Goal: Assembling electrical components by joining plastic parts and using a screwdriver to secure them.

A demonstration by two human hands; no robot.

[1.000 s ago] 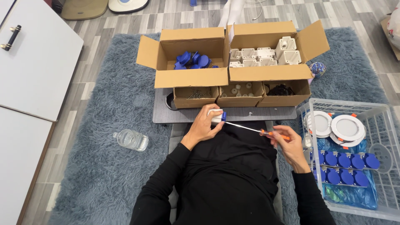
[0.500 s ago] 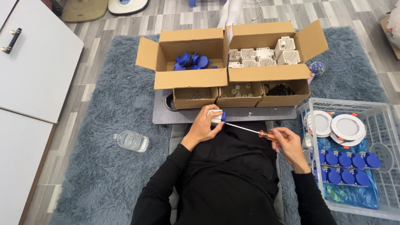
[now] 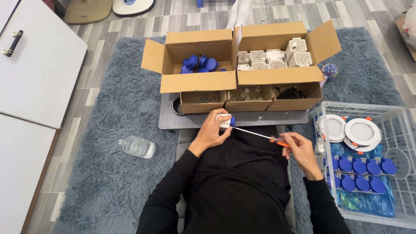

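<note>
Your left hand is wrapped around one small white plastic housing with a blue cap, just below the frame's centre. Your right hand grips one orange-handled screwdriver, its tip touching the cap. Two large open cardboard boxes sit above, three small cardboard trays below them. One clear plastic bottle lies at left. Two round white lamp discs rest in the wire basket at right. Since half a second ago, both hands have hardly shifted.

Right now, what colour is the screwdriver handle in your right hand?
Orange, on the screwdriver in the right hand; head view.
</note>
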